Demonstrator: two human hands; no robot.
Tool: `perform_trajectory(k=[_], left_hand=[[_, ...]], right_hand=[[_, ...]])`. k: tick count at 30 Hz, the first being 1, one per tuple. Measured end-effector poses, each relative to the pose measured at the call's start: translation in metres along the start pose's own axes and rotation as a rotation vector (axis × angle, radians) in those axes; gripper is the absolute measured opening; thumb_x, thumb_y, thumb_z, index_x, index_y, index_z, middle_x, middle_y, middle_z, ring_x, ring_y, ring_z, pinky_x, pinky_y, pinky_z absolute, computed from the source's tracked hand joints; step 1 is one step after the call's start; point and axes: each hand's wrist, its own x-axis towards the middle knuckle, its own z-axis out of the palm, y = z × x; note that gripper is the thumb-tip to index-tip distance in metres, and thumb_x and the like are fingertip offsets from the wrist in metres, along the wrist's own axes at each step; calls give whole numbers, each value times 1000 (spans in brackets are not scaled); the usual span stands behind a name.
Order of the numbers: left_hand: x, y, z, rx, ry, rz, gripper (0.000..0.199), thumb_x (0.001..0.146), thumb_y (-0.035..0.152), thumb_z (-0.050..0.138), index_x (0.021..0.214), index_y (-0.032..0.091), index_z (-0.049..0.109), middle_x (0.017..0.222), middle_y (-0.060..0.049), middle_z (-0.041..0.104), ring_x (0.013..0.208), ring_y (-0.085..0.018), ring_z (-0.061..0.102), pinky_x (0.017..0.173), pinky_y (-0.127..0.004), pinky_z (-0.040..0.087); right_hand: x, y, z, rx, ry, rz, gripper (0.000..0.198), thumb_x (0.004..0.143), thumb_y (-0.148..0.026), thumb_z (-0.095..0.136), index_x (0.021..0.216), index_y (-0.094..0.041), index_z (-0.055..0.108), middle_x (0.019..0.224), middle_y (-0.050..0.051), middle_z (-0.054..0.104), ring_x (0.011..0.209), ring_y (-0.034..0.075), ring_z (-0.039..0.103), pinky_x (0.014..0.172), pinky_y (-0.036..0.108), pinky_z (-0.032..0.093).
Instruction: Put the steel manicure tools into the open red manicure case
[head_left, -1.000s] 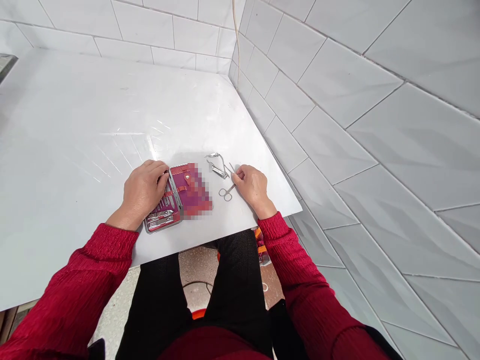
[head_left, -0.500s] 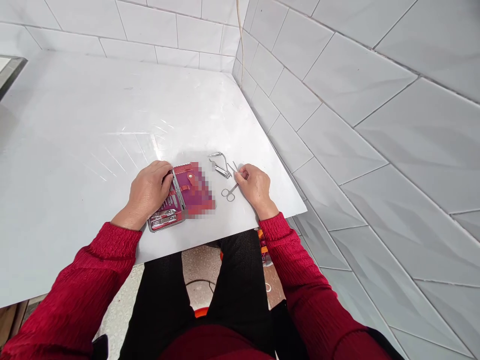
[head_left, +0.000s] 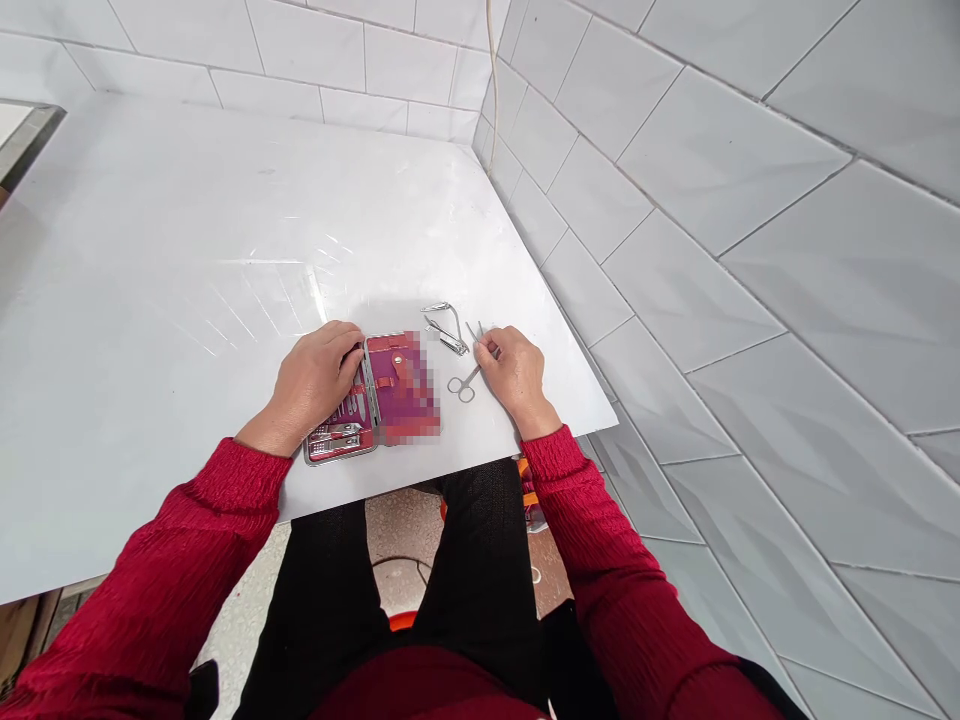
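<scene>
My left hand (head_left: 319,378) is closed over the left half of an open manicure case (head_left: 395,395), covering part of its contents. Nail clippers (head_left: 335,438) and several slim metal tools are tucked into that half; the right half, purple with red straps, is partly pixelated. My right hand (head_left: 516,372) pinches a slim metal tool (head_left: 472,328) whose two thin prongs poke out beyond the fingers. Beneath these fingers lie small scissors (head_left: 462,388), finger loops showing and blades hidden. A loose nail clipper (head_left: 450,342) and a cuticle nipper (head_left: 454,315) lie between the case and my right hand.
The white table (head_left: 187,220) has its front edge just above my lap. A grey tiled wall (head_left: 675,300) runs close along the right side. A thin cable (head_left: 493,90) hangs in the corner, and a dark-framed object (head_left: 30,140) stands at the far left.
The view has shifted slightly, so the case and tools appear a little further right. My right fingers have tilted a bit, and the pronged tool points more upright.
</scene>
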Motion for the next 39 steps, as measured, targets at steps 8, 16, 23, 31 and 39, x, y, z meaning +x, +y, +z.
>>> perform_trajectory(k=[8, 16, 23, 31, 39], left_hand=[[-1, -3, 1, 75, 22, -18, 35, 104, 27, 38, 112, 24, 72, 124, -9, 74, 111, -31, 68, 91, -48, 56], [-4, -2, -1, 135, 47, -44, 34, 104, 26, 38, 106, 23, 72, 121, -9, 75, 105, -31, 69, 86, -47, 54], [-3, -5, 0, 94, 67, -20, 32, 104, 28, 40, 103, 24, 72, 119, -9, 74, 109, -30, 67, 92, -48, 54], [-5, 15, -6, -312, 142, 29, 32, 105, 43, 49, 105, 25, 75, 123, -6, 75, 114, -25, 69, 101, -43, 53], [-7, 14, -9, -550, -12, -210, 34, 95, 49, 58, 91, 25, 82, 95, -3, 82, 90, -23, 74, 85, -37, 56]], right_hand=[[1, -2, -2, 142, 32, 101, 16, 88, -25, 56, 74, -22, 62, 84, 3, 67, 74, 18, 57, 71, 32, 42], [-1, -7, -6, 797, -32, 207, 22, 78, -43, 72, 74, -22, 68, 62, -4, 52, 59, 13, 43, 60, 30, 39], [-3, -33, -12, 1145, -347, 309, 44, 60, -58, 90, 71, -21, 69, 63, -3, 54, 53, 9, 37, 48, 26, 24], [-17, -72, 2, 1223, -505, 225, 48, 65, -62, 90, 77, -19, 72, 63, -3, 56, 56, 9, 36, 51, 26, 25], [-23, -89, 7, 1105, -510, 73, 35, 80, -55, 81, 77, -22, 70, 65, -3, 58, 58, 11, 44, 56, 27, 35]])
